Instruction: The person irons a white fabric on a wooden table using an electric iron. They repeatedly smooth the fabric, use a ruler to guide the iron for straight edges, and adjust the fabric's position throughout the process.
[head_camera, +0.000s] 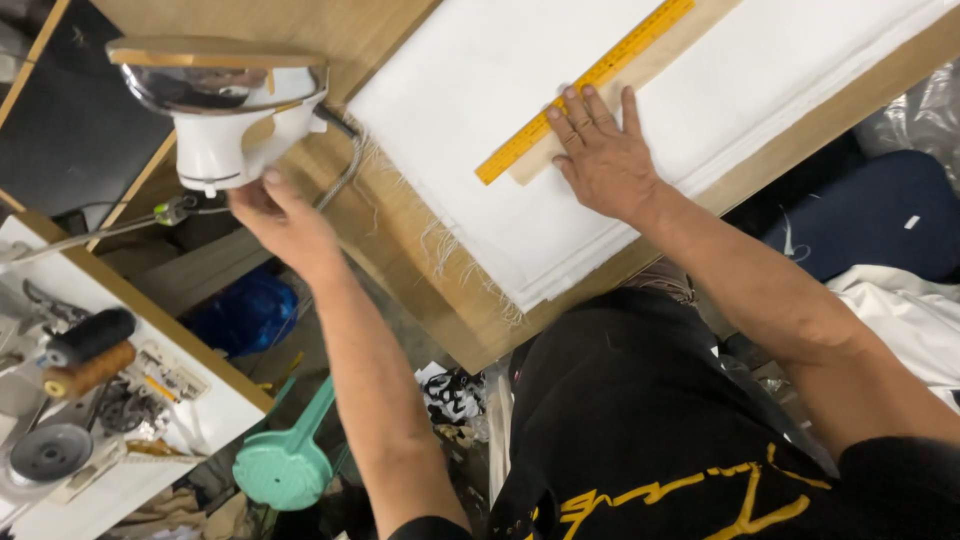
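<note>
My left hand (285, 218) reaches toward a white steam iron (225, 110) that stands upright on its heel at the wooden table's corner; the fingertips touch its base, fingers apart. My right hand (602, 150) lies flat, palm down, on a tan paper strip (640, 70) next to a yellow ruler (585, 85). Both the strip and the ruler rest on folded white fabric (480, 120) with frayed edges, spread across the table.
The wooden table (455, 325) ends just before my body. A white side table (215, 390) at left carries black and brown thread spools (90, 350) and small tools. A teal plastic object (285, 465) sits on the floor. The iron's cord (345, 170) trails off the table.
</note>
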